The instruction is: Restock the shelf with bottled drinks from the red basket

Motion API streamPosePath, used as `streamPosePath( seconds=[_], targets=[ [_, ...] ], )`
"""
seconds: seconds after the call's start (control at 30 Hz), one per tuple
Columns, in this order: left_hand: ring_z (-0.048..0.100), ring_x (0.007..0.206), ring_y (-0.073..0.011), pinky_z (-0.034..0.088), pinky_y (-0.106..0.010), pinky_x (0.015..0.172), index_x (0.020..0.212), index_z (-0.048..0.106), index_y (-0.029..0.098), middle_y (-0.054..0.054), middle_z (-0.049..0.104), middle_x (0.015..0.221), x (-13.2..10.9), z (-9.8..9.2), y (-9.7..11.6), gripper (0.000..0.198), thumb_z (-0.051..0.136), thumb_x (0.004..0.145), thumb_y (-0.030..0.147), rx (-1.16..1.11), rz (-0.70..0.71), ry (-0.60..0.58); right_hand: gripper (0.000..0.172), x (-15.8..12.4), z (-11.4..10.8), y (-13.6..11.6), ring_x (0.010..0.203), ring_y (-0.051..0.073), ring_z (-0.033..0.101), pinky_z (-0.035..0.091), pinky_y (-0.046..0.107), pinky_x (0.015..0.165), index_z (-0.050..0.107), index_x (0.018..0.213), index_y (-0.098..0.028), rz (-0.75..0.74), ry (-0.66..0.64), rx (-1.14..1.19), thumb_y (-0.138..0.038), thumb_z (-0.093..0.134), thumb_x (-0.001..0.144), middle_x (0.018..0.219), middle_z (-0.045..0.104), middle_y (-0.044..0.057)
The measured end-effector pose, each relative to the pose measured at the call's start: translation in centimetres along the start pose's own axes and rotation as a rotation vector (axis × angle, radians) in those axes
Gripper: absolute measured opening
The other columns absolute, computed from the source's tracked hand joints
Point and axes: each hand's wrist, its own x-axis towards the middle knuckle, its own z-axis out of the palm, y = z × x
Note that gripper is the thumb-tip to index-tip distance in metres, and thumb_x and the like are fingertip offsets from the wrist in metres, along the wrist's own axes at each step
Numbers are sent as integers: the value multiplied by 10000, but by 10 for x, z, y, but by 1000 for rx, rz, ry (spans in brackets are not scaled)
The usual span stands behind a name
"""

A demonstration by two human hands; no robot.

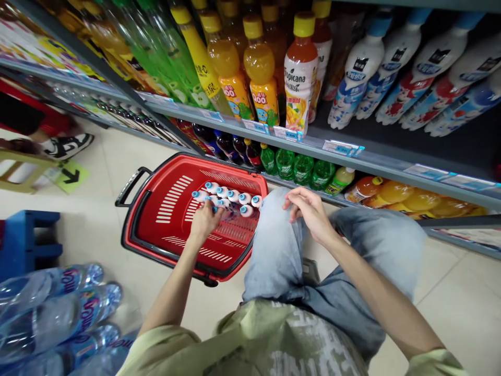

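Observation:
My left hand (pixel 205 219) reaches into a red shopping basket (pixel 156 230) on the floor, its fingers closed around the top of a small white bottle with a blue cap. Several like bottles (pixel 234 196) stand grouped in the basket beside it. Above my knee, my right hand (pixel 307 209) hangs with loosely curled fingers apart and nothing in it. White bottles with blue caps (pixel 358 75) line the shelf at the upper right, next to a Tropicana bottle (pixel 300 78) and orange Qoo bottles (pixel 263 73).
A shelf edge (pixel 242 125) runs across the view, with green bottles (pixel 303 168) on the lower level. Large water bottles (pixel 70 313) lie at the lower left near a blue stool (pixel 29 240). Another person's shoe (pixel 70 146) is at the far left.

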Motion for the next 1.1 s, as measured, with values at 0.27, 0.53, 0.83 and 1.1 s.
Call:
streamPosePath(
  seconds=[0.27,0.53,0.83,1.1],
  targets=[
    [565,904,-306,447,-377,900,879,492,248,-26,479,799,-31,-55,84,223,702,832,308,-16,327,174,304,0,-2,2,460,79,546,470,204,451,642,837,-200,-18,-10,3,-499,692,812,746,702,-3],
    [527,730,-221,405,-400,697,939,545,254,-32,549,819,-74,-100,164,163,587,962,410,9,771,532,354,2,-1,8,467,67,597,513,218,448,627,1051,-223,-68,88,-13,-521,654,862,1122,738,48],
    [567,790,-186,451,-428,719,931,626,251,-30,615,882,-59,-111,227,403,489,1014,620,-403,977,299,647,-18,-2,-8,586,184,683,594,299,521,702,958,-180,297,-257,330,-801,548,859,834,756,78],
    [550,789,-169,458,-326,762,843,573,220,-12,573,815,-14,-67,232,402,537,983,594,-621,843,54,630,-36,-1,0,583,178,661,538,268,457,703,1102,-172,358,-197,436,-747,522,920,882,756,111]
  ],
)
